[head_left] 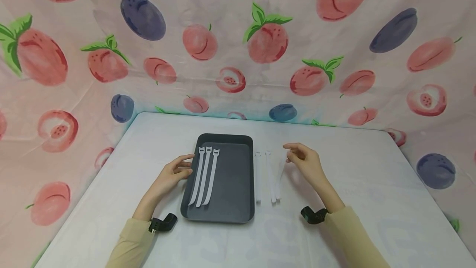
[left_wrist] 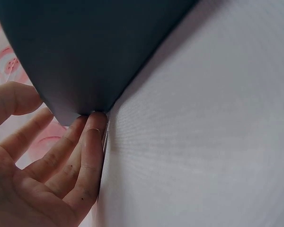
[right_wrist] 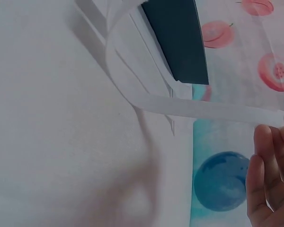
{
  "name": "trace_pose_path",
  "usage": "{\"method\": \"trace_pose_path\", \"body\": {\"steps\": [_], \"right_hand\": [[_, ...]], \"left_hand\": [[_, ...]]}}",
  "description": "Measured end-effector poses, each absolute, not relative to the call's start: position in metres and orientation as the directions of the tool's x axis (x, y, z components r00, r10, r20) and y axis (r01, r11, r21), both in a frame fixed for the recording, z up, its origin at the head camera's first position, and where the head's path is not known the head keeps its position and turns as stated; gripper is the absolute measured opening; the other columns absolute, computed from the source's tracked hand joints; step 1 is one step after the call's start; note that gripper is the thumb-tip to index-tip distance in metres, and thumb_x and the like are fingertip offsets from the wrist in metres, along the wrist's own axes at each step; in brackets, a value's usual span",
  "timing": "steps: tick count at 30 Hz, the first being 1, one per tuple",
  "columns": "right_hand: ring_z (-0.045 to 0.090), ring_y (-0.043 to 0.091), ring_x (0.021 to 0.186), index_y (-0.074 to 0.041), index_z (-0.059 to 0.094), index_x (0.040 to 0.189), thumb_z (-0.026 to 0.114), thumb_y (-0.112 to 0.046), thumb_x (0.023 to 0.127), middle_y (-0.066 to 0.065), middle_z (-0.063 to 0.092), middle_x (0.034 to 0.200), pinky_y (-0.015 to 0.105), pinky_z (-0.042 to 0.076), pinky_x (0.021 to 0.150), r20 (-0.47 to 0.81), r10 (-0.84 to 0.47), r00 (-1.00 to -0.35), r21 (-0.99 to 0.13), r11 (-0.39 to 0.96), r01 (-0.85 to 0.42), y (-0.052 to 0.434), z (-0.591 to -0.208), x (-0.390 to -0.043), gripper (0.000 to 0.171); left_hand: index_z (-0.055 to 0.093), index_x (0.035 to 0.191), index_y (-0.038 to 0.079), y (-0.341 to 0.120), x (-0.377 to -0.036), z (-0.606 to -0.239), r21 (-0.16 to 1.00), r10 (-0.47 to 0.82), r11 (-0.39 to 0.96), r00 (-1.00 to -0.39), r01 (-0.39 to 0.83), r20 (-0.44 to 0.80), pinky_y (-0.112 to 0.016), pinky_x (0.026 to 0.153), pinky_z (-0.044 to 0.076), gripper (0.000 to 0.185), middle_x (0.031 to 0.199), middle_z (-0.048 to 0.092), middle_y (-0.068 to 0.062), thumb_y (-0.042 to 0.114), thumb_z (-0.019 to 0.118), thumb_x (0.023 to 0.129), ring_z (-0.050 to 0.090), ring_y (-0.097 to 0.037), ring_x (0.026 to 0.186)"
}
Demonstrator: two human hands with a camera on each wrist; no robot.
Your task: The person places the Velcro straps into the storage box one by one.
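The right hand [head_left: 306, 162] is pinching one white strap [right_wrist: 180, 106] by its end, lifting it beside the dark tray [head_left: 238, 214]. The left hand [head_left: 174, 175], fingers relaxed, is touching the tray's edge. The limp strap could be snagging its neighbours [head_left: 265, 177] on the worktop [head_left: 372, 185].

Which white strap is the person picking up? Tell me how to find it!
Find the dark tray on the white table. Three white straps lie on the table to its right; the rightmost strap is it. Unlike its neighbours, one end is lifted, pinched by the right hand.

place: staged tabletop booth | evidence: fruit-print cloth [head_left: 238, 53] around white table [head_left: 372, 168]
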State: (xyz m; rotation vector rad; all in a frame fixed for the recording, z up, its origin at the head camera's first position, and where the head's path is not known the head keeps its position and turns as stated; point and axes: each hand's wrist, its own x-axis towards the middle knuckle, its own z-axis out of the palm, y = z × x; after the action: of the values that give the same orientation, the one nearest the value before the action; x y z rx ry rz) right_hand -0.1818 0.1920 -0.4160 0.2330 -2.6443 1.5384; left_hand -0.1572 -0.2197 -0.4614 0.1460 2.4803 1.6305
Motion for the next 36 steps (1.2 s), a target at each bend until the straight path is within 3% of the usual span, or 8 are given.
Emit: {"method": "trace_pose_path", "body": {"steps": [6, 14, 22, 27, 36], "right_hand": [[0.068, 0.013, 0.078, -0.01, 0.065, 0.119, 0.058, -0.014, 0.096, 0.02, 0.067, 0.096, 0.02, 0.051, 0.077, 0.137, -0.084, -0.987, -0.865, 0.475, -0.161, 0.194, -0.414, -0.178, 0.025], [0.062, -0.002, 0.07, 0.004, 0.063, 0.117, 0.057, -0.003, 0.094, 0.028, 0.065, 0.092, 0.018, 0.052, 0.073, 0.193, -0.081, -0.978, -0.871, 0.445, -0.209, 0.188, -0.38, -0.158, 0.025], [0.067, 0.012, 0.074, 0.002, 0.065, 0.116, 0.059, -0.006, 0.094, 0.006, 0.066, 0.084, 0.016, 0.053, 0.074, 0.217, -0.075, -0.973, -0.876, 0.426, -0.228, 0.195, -0.381, -0.158, 0.024], [0.067, 0.007, 0.075, -0.004, 0.066, 0.117, 0.06, -0.014, 0.095, 0.009, 0.066, 0.086, 0.014, 0.052, 0.075, 0.249, -0.085, -0.965, -0.881, 0.394, -0.262, 0.203, -0.392, -0.164, 0.025], [0.066, 0.009, 0.075, -0.001, 0.065, 0.117, 0.06, -0.014, 0.095, 0.01, 0.065, 0.085, 0.013, 0.051, 0.077, 0.27, -0.094, -0.958, -0.874, 0.394, -0.285, 0.202, -0.382, -0.159, 0.026]], "left_hand": [[0.045, 0.142, 0.016, -0.219, -0.157, -0.461, 0.921, 0.179, 0.389, -0.98, -0.01, -0.086, -0.043, 0.092, 0.052, 0.05, 0.128, 0.057, -0.024, 0.015, 0.059, 0.094, 0.062, -0.035, 0.113], [0.045, 0.143, 0.015, -0.221, -0.156, -0.46, 0.916, 0.178, 0.402, -0.981, -0.005, -0.083, -0.04, 0.091, 0.052, 0.05, 0.129, 0.056, -0.025, 0.018, 0.059, 0.095, 0.061, -0.035, 0.114], [0.045, 0.143, 0.016, -0.22, -0.156, -0.461, 0.916, 0.18, 0.401, -0.98, -0.007, -0.086, -0.042, 0.091, 0.052, 0.05, 0.129, 0.056, -0.025, 0.018, 0.059, 0.095, 0.062, -0.035, 0.113], [0.045, 0.142, 0.017, -0.22, -0.156, -0.461, 0.917, 0.178, 0.399, -0.98, -0.014, -0.092, -0.045, 0.093, 0.051, 0.05, 0.13, 0.056, -0.024, 0.017, 0.059, 0.095, 0.061, -0.035, 0.114], [0.045, 0.143, 0.018, -0.22, -0.156, -0.461, 0.917, 0.173, 0.399, -0.981, -0.017, -0.094, -0.044, 0.093, 0.051, 0.05, 0.13, 0.056, -0.024, 0.017, 0.059, 0.095, 0.061, -0.036, 0.115]]}}
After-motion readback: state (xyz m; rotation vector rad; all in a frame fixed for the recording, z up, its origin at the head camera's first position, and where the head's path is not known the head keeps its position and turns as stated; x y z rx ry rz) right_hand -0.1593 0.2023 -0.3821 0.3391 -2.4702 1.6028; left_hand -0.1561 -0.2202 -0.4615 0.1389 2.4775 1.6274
